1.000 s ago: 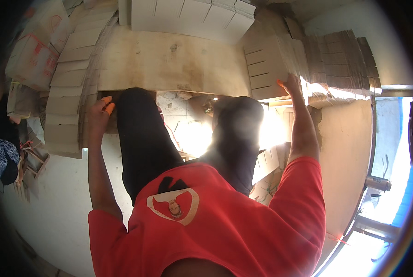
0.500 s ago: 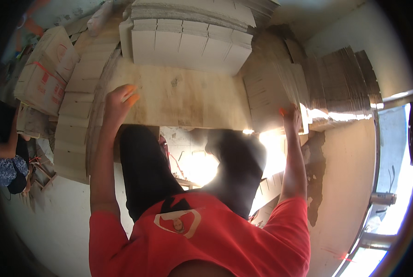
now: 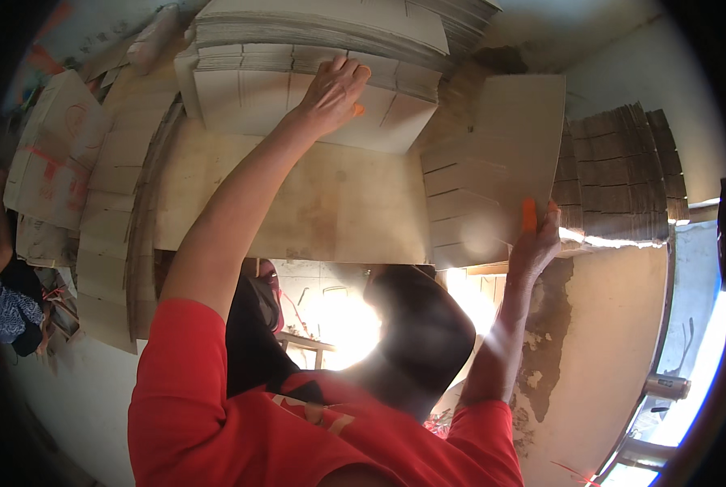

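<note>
Reaching forward from the worktop's near edge, the left hand now lies spread, palm down, on the stack of flat cardboard sheets at the far edge. The right hand has shifted little and pinches the near edge of a single cardboard sheet at the right end, so a sheet looks about to be drawn off the stack.

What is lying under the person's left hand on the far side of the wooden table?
The left hand rests on a stack of flat cardboard sheets at the back of the wooden table. The hand covers the sheet part beneath its palm.
</note>
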Available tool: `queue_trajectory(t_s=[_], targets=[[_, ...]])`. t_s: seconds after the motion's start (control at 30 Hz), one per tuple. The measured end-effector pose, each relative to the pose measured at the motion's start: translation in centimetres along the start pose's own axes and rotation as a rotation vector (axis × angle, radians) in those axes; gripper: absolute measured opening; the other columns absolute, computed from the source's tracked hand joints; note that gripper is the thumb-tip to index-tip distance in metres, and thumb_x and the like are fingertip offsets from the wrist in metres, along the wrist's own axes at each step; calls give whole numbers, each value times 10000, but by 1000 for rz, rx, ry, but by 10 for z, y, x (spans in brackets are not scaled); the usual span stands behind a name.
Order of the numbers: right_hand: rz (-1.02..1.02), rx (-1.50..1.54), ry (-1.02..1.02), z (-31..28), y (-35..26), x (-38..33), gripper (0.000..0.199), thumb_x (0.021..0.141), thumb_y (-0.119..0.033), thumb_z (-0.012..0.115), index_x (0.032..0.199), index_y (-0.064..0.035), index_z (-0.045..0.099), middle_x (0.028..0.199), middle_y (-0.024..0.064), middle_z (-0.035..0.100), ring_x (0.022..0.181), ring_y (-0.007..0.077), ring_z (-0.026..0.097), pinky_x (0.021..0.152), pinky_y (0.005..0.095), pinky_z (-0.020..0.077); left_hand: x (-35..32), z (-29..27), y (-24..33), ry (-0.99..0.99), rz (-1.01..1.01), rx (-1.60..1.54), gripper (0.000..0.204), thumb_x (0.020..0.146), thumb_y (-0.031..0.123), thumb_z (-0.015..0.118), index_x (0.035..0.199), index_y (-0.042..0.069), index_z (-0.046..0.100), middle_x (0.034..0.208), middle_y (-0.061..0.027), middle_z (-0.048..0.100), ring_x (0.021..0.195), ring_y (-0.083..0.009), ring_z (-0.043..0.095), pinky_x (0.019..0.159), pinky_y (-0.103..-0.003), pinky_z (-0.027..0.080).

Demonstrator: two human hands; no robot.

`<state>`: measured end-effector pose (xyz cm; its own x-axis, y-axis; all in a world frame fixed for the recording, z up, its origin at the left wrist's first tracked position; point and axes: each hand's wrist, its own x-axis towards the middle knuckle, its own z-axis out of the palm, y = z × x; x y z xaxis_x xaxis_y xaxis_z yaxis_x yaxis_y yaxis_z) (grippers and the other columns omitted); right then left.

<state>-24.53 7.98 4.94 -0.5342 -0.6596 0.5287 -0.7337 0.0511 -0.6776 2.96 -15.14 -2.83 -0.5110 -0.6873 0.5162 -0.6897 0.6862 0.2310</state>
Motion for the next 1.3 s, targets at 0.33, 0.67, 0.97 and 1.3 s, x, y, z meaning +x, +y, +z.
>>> queue_trajectory(t_s=[0.33, 0.67, 0.97, 1.3], targets=[[-59, 222, 19, 47, -82, -9, 353, 920, -17, 543, 1271, -38, 515, 1097, 102, 652, 913, 143, 632, 817, 273, 505, 10, 37, -28, 191, 201, 39, 216, 681, -20, 625, 870, 54, 550, 830, -77, 572, 831, -264, 538, 763, -371, 437], [-304, 28, 24, 74, -77, -20, 410, 898, -13, 580, 1296, -64, 497, 1177, 116, 628, 946, 178, 661, 762, 269, 532, -34, 10, 17, 11, 216, -164, 192, 680, -58, 630, 784, 83, 551, 693, -30, 590, 720, -209, 588, 528, -348, 466], [-332, -23, -16, 70, -68, -29, 447, 869, 34, 595, 1296, -50, 490, 1179, 139, 620, 927, 197, 670, 745, 266, 539, -45, 2, 42, -17, 214, -123, 120, 619, -33, 635, 676, 54, 574, 714, -67, 606, 778, -230, 597, 609, -355, 519], [-332, -49, -4, 70, -60, -31, 435, 865, 35, 598, 1281, -38, 495, 1162, 150, 623, 936, 210, 669, 755, 271, 543, -51, 11, 56, 25, 266, -161, 127, 632, -53, 608, 702, 38, 554, 712, -64, 578, 733, -233, 565, 591, -357, 502]])
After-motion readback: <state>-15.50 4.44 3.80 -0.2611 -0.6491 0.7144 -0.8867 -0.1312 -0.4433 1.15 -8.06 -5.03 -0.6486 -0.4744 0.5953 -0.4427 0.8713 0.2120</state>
